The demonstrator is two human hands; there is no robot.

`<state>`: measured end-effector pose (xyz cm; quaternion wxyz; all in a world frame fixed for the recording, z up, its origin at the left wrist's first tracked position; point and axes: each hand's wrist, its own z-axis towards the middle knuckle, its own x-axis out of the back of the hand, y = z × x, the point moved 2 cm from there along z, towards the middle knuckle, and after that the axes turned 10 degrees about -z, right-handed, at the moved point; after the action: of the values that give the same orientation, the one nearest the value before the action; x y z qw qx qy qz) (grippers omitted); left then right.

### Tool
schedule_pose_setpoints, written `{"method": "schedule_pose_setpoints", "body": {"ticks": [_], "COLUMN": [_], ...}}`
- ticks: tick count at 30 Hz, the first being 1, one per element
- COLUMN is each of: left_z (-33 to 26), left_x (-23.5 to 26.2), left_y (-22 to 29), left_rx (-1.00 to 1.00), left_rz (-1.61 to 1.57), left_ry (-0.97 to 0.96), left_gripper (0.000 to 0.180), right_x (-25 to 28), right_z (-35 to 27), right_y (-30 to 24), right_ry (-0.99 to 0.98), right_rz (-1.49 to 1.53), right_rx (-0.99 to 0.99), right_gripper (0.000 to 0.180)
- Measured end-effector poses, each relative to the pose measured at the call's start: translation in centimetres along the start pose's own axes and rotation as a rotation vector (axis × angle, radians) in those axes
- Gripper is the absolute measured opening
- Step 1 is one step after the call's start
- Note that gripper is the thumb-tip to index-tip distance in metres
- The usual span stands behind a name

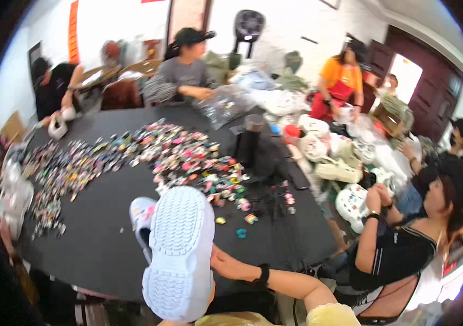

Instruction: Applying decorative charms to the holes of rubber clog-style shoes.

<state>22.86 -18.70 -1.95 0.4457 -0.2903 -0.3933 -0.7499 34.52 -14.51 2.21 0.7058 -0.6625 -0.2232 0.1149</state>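
A pale blue clog is raised close in front of me, its ridged sole turned toward me. At its right edge is my right hand, closed on the shoe with its fingers partly behind it. My left hand does not show; the clog covers that area. Past the clog's left side a second pale clog with pink decorations is partly visible, its lower part hidden. Beyond both shoes, many small colourful shoe charms are spread over the black table. A small teal charm lies apart from the others.
A black cylindrical container and a dark phone stand and lie toward the right. White clogs and bags are piled at that side. Several people sit or stand around, one in black close on my right. Clear plastic bags hang left.
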Motion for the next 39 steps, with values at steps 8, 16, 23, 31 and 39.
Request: {"method": "schedule_pose_setpoints", "body": {"ticks": [8, 16, 23, 31, 39], "left_z": [2.0, 3.6, 4.1, 2.5, 2.0], "left_x": [-2.0, -4.7, -6.3, -7.1, -2.7], "left_y": [3.5, 2.2, 1.5, -0.1, -0.9], "left_rx": [-0.494, -0.196, 0.148, 0.576, 0.453], "left_rz": [0.505, 0.144, -0.271, -0.707, -0.676], "left_ry": [-0.065, -0.052, -0.114, -0.184, 0.214], "left_gripper": [0.033, 0.032, 0.032, 0.037, 0.035], "right_x": [2.6, 1.5, 2.1, 2.9, 3.7], "right_z": [1.5, 2.8, 3.4, 2.7, 2.7], "right_y": [11.4, 10.2, 13.0, 11.5, 8.1], "right_ry": [0.033, 0.349, 0.366, 0.213, -0.023], "right_rz": [0.323, 0.167, 0.102, 0.5, 0.763], "right_rx": [-0.136, -0.105, -0.094, -0.358, -0.5], "right_gripper": [0.055, 0.042, 0.037, 0.031, 0.031]}}
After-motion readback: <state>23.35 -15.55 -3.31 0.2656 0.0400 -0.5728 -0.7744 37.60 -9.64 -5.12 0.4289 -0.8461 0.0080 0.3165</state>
